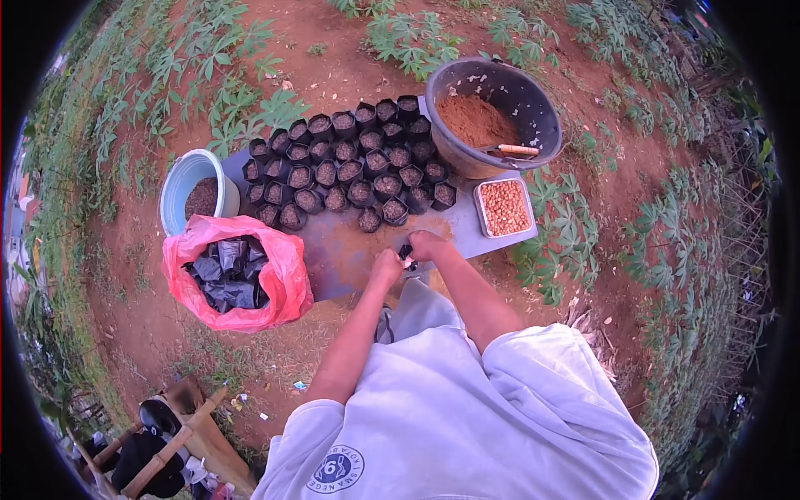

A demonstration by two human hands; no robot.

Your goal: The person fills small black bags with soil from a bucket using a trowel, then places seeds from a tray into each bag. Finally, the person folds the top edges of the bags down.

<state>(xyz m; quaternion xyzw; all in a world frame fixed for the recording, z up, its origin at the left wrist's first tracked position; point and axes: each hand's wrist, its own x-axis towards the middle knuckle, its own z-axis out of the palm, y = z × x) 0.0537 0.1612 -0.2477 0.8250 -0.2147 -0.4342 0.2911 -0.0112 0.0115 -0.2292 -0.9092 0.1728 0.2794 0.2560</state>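
Note:
Near the table's front edge, my left hand [387,268] and my right hand [427,246] are close together, their fingers closed on a small black plastic bag [406,251]. Just beyond them stand rows of black bags filled with dark soil [361,192] on the grey table [337,242]. At the front left a pink plastic bag [292,275] holds folded black bags [227,275]. Right of my hands is a clear square container of orange-tan kernels [504,207].
A large dark basin [542,125] with reddish soil and a wooden-handled tool [518,150] stands at the back right. A light blue bucket [173,196] with dark soil is at the left. Leafy plants surround the table; a wooden bench [208,433] is at lower left.

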